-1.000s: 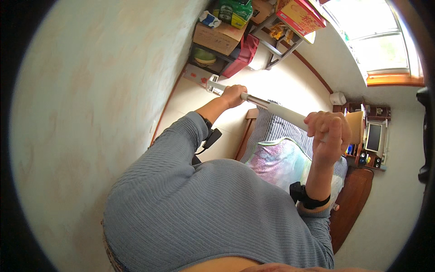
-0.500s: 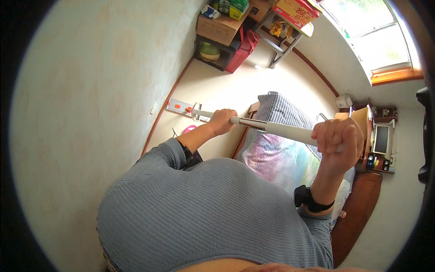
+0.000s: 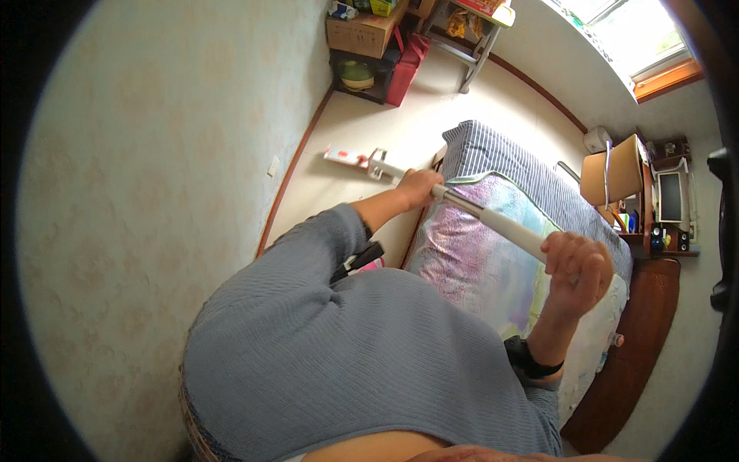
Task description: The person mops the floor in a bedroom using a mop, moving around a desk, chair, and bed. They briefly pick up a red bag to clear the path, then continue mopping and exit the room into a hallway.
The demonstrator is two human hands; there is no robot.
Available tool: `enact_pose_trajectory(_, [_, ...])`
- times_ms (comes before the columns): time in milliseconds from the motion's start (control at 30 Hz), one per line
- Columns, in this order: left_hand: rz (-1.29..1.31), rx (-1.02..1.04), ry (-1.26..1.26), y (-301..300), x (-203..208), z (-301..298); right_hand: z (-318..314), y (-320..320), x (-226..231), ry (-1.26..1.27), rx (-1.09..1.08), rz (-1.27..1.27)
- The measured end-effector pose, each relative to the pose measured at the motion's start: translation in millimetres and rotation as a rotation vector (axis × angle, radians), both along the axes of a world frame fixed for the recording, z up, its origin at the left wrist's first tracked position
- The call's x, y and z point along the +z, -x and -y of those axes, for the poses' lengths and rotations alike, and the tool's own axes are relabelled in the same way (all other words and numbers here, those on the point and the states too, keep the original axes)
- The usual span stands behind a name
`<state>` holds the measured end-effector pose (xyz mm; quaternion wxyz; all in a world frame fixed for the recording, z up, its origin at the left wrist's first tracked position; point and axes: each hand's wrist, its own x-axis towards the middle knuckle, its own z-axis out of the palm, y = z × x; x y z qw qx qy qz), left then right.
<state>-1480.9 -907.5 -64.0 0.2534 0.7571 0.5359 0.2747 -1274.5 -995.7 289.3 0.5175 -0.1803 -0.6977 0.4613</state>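
A flat mop with a white and metal pole [image 3: 508,231] runs slantwise across the middle of the view. My left hand [image 3: 420,189] is wrapped round the lower part of the pole, near the mop head. Higher up, at the pole's white end, my right hand [image 3: 579,266] is closed round the grip. The flat white and grey mop head [image 3: 348,158] with red parts is beyond my left hand, over the pale floor; a shadow shows beneath it, and I cannot tell whether it touches the floor.
A bed [image 3: 493,208] with a striped and pastel cover stands right of the pole. At the back are a cardboard box [image 3: 362,35], a red bag [image 3: 406,71] and a grey-legged table [image 3: 471,65]. The wall [image 3: 169,192] rises on the left; a chair [image 3: 610,175] stands right.
The mop head has moved away from the left wall, rightward and farther off. My left hand has shifted right and up with the pole; both hands keep their grip. The view has shifted too.
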Motion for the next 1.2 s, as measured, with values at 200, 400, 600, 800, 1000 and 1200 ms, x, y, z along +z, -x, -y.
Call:
enact_pose_trajectory(200, [0.072, -0.004, 0.257, -4.3, -29.7, -29.9, 16.1, 45.9, -46.5, -0.006, -0.211, 0.143])
enact_pose_trajectory(400, [0.129, 0.091, 0.097, 34.7, -25.3, 69.3, 68.8, 69.4, -21.4, 0.071, -0.143, 0.183])
enact_pose_trajectory(600, [0.162, 0.020, 0.149, 84.9, 12.2, 205.1, 133.5, 91.9, 23.4, 0.078, 0.008, 0.236])
enact_pose_trajectory(800, [0.167, -0.107, 0.140, 111.6, 23.0, 273.8, 197.3, 103.4, 30.7, 0.096, -0.028, 0.245])
enact_pose_trajectory(1000, [0.166, -0.189, 0.075, 97.2, 18.8, 257.3, 224.1, 99.1, 35.2, 0.083, -0.152, 0.170])
enact_pose_trajectory(1200, [0.167, -0.013, 0.056, 105.9, 7.1, 207.6, 198.2, 130.9, 6.8, 0.041, -0.276, 0.153])
